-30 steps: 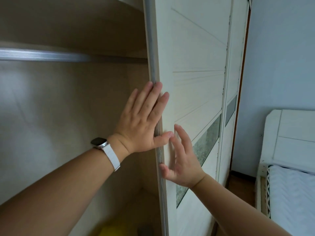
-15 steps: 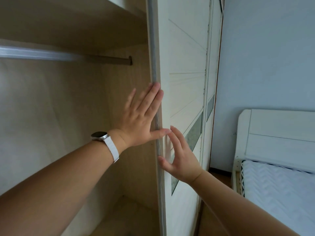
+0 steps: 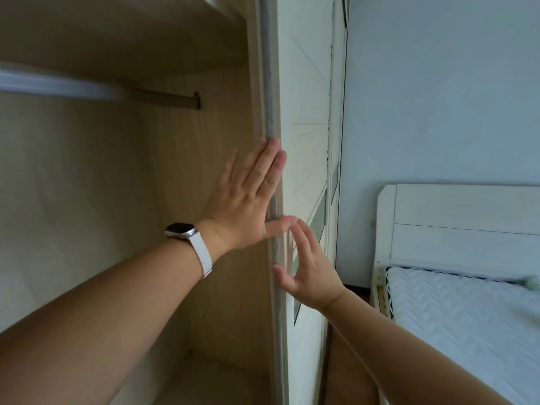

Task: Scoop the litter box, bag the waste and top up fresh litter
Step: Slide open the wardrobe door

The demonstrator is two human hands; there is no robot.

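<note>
While your left hand (image 3: 248, 197) lies flat against the grey leading edge of the sliding door (image 3: 306, 112), fingers straight and together, its thumb crosses that edge onto the pale front. Placed like this, the palm can shove the door sideways along its track instead of pulling it. Your right hand (image 3: 309, 273) steadies the front face, with fingers straight and spread, tips touching the panel and thumb beside the edge strip. Neither hand holds anything. A watch (image 3: 179, 230) sits on your left wrist. Left of the door the wardrobe (image 3: 87, 185) stands open, with a hanging rail (image 3: 58, 87) across its top. A bed (image 3: 467, 317) stands to your right by the blue wall (image 3: 438, 97). The head view shows no litter box, scoop, bag or litter. I judge you are checking storage for supplies and have not yet begun scooping.
</note>
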